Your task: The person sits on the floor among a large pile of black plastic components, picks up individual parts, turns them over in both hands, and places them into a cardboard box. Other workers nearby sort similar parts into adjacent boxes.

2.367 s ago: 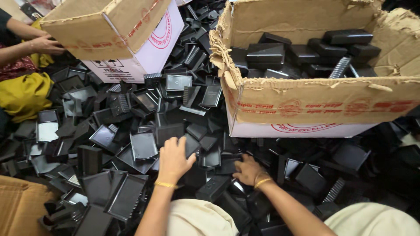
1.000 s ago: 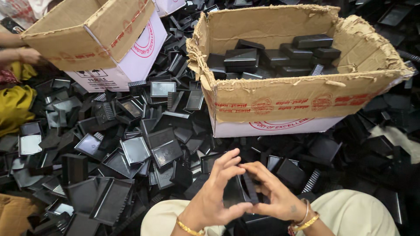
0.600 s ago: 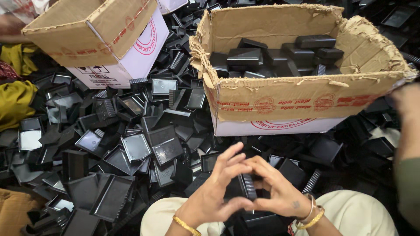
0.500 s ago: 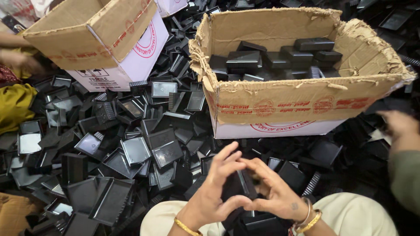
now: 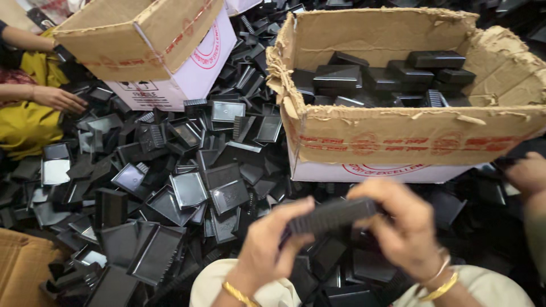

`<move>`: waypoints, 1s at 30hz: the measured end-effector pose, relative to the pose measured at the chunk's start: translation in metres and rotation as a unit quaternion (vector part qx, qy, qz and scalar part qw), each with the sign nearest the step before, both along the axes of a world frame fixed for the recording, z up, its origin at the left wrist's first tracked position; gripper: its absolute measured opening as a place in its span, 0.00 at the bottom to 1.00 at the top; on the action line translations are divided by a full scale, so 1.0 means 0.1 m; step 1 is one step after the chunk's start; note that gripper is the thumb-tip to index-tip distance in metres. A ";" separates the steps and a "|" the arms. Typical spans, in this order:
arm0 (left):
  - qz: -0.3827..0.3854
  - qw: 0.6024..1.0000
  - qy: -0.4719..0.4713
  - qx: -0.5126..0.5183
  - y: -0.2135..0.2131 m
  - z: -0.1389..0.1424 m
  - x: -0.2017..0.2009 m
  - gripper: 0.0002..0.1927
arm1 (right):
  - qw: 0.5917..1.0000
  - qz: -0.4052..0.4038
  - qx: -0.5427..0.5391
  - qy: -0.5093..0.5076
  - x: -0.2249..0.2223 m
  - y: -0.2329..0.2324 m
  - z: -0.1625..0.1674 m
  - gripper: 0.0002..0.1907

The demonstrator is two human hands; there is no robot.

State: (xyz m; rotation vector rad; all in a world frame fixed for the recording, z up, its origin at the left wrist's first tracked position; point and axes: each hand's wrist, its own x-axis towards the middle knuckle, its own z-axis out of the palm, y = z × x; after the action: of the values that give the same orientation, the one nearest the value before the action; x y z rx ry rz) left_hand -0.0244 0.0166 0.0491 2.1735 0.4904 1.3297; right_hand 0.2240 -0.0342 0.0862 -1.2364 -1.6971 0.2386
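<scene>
**A:** What do the two hands have?

**B:** One ribbed black plastic piece [image 5: 333, 216], long and flat, held level between them near the bottom middle of the view. The left hand [image 5: 267, 247] pinches its left end, thumb and fingers curled closed on it. The right hand [image 5: 406, 230] grips the right end, fingers bent over the top edge. Both are blurred, so I cannot tell exactly how each fingertip sits.

**A:** Anything on the wrists?

**B:** A gold bangle [image 5: 239, 294] on the left wrist, two gold bangles [image 5: 438, 282] on the right.

**A:** What lies under the hands?

**B:** A loose heap of black plastic trays and lids [image 5: 187, 190] covering the floor, tipped every way. The held piece is above the heap's near edge, just above the person's light-coloured lap [image 5: 500, 290].

**A:** And further off?

**B:** Straight beyond the hands stands an open, torn brown cardboard box [image 5: 409, 133], with black plastic pieces stacked inside it. To its left, at the top left, a second cardboard box with a white side [image 5: 148, 51] sits tilted on the heap.

**A:** Anyone else there?

**B:** Yes. At the left edge another person's hand [image 5: 60, 98] rests on the heap beside a yellow cloth [image 5: 23, 122]. At the right edge a third person's hand [image 5: 526, 173] shows, close to the torn box's corner.
</scene>
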 end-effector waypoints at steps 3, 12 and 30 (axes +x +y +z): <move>0.177 0.984 -0.024 0.023 0.49 -0.01 -0.24 0.25 | 0.935 -0.242 0.180 -0.188 0.23 0.42 0.52 0.16; 0.330 0.864 0.380 0.017 1.56 -0.82 -0.88 0.25 | 0.916 0.161 -0.169 -0.326 -0.36 0.78 -0.77 0.27; 0.613 0.670 0.399 -0.129 1.24 -0.79 -1.53 0.46 | 0.793 0.111 -0.456 -0.389 0.06 0.54 -1.77 0.29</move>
State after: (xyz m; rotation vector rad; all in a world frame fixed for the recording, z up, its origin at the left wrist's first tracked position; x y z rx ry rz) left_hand -0.1774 0.1410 -0.0296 1.9711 2.6273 0.5029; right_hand 0.2303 0.0195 -0.0909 -2.0138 -2.5882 0.8654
